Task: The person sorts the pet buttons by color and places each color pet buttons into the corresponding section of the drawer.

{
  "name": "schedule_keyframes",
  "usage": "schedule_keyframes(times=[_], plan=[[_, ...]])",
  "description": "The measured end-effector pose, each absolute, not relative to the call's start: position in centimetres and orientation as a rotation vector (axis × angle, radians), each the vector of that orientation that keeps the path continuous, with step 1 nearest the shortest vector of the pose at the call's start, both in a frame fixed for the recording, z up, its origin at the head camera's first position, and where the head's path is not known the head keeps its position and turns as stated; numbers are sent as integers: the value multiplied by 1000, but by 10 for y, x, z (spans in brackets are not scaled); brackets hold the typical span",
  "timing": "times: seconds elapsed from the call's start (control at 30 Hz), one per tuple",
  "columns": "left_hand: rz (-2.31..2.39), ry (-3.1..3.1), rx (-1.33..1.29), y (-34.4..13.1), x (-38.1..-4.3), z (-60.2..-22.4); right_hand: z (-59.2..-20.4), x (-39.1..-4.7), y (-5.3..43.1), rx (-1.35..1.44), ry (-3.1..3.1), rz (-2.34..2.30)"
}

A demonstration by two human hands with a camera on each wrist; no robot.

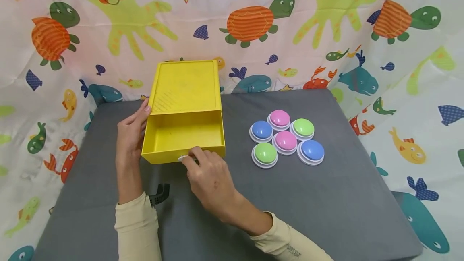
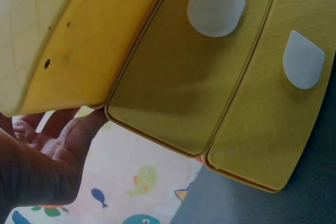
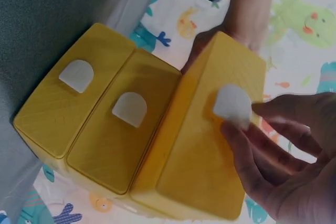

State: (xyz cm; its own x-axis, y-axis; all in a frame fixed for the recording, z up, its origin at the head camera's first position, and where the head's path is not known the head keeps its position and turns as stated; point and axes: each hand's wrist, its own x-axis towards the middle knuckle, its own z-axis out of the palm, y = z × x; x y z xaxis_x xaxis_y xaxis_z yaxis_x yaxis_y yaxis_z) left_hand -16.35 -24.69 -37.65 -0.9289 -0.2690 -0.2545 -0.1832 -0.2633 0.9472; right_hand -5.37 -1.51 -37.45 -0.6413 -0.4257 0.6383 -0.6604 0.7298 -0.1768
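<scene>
A yellow drawer cabinet (image 1: pixel 185 88) with three stacked drawers stands on the grey table. Its top drawer (image 1: pixel 188 128) is pulled out, and the part of its inside that shows holds nothing. My right hand (image 1: pixel 212 178) pinches the white handle (image 3: pixel 232 106) of that drawer between thumb and fingers. Against the cabinet's left side rests my left hand (image 1: pixel 130 134), its fingers extended along the wall. Part of that hand is hidden by the cabinet. The middle drawer (image 2: pixel 168 77) and the bottom drawer (image 2: pixel 268 124) are closed, each with a white handle.
Several round push lights with white bases, among them a pink one (image 1: pixel 285 141), a blue one (image 1: pixel 312 150) and a green one (image 1: pixel 265 153), sit grouped right of the cabinet. A sea-animal printed curtain (image 1: pixel 203 7) surrounds the grey table (image 1: pixel 326 212).
</scene>
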Motion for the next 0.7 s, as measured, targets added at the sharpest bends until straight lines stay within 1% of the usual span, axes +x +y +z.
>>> schedule_keyframes(times=[0.2, 0.33, 0.4, 0.47, 0.57, 0.63, 0.7], plan=[[-2372, -1886, 581, -245, -164, -379, -365, -51, 13, 783, -2343, 877], [-2373, -1900, 550, -244, -167, -380, -364, -67, 42, 654, -2226, 1021], [-2360, -1912, 550, -243, -167, -381, -366, -83, 60, 536, -2217, 1006], [-2347, -1915, 547, -244, -167, -380, -371, -107, 80, 414, -2281, 968], [-2335, -1917, 572, -247, -167, -379, -381, -145, 108, 272, -2542, 895], [-2327, -1918, 590, -248, -166, -378, -391, -168, 125, 248, -2793, 790], [-2318, -1917, 609, -249, -165, -379, -401, -185, 135, 286, -3030, 653]])
